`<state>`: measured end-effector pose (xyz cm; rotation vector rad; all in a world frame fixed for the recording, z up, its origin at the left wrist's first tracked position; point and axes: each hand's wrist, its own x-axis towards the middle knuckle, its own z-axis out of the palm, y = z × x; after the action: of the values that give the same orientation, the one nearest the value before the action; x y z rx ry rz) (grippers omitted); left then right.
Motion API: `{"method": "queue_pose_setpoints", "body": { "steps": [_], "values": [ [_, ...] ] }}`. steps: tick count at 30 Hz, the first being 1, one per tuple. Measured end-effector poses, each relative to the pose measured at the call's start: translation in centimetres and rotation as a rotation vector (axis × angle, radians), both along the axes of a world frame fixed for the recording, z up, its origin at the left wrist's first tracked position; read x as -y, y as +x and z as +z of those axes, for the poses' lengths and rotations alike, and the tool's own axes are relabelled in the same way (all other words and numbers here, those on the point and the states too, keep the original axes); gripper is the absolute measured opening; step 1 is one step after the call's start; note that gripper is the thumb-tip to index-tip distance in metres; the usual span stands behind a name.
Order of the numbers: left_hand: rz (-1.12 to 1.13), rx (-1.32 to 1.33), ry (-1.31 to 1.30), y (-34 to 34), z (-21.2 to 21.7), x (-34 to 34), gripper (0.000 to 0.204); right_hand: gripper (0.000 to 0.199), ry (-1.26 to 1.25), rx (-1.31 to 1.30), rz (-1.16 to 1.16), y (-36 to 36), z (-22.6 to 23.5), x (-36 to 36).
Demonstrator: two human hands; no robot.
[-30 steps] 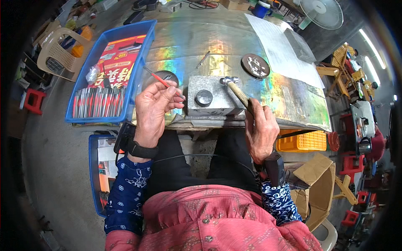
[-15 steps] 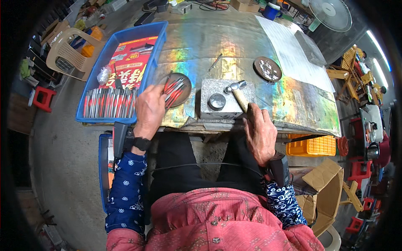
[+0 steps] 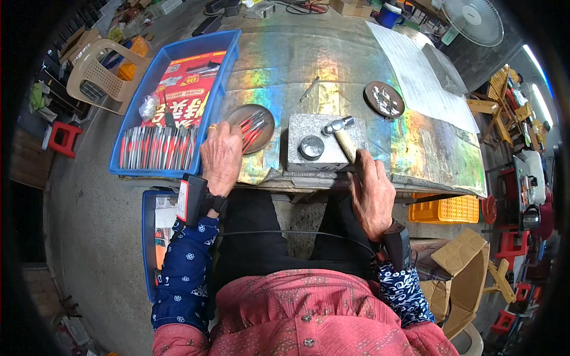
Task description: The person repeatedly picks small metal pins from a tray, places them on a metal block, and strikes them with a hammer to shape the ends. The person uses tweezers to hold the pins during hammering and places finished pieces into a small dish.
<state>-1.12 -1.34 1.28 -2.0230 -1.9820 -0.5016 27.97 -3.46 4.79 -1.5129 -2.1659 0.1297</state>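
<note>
My left hand (image 3: 222, 155) is bent at the left rim of a round brown dish (image 3: 268, 132). Its fingers close around the near ends of slim red-and-grey metal pieces (image 3: 253, 129) that lean in the dish; the fingertips are partly hidden. A speckled grey metal block (image 3: 302, 123) stands at the table's front edge. On it sit a short dark metal cylinder (image 3: 312, 148) and the head of a small hammer (image 3: 344, 141) with a wooden handle. My right hand (image 3: 374, 196) has its fingers curled at the handle's near end.
A blue tray (image 3: 231, 65) at left holds a row of similar red-and-grey pieces (image 3: 157, 148) and a red printed sheet (image 3: 190, 83). On the right are a dish of small metal parts (image 3: 385, 99) and white paper (image 3: 409, 65). A thin metal rod (image 3: 309, 88) lies behind the block.
My left hand has shifted slightly right and nearer to me, and the pieces lie further inside the dish. My right hand stays at the hammer handle. The whole view has shifted a little.
</note>
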Motion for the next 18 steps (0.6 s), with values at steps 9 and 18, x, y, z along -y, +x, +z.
{"method": "queue_pose_setpoints", "body": {
  "steps": [9,18],
  "values": [
    [-0.035,0.032,-0.140,0.2,-0.5,-1.8,0.037,0.046,0.010,0.002,-0.007,-0.1,0.0,0.0],
    [-0.051,0.043,-0.150,0.7,-0.5,-2.9,0.015,0.049,-0.015,-0.013,-0.013,-0.1,-0.1,0.0]
  ]
}}
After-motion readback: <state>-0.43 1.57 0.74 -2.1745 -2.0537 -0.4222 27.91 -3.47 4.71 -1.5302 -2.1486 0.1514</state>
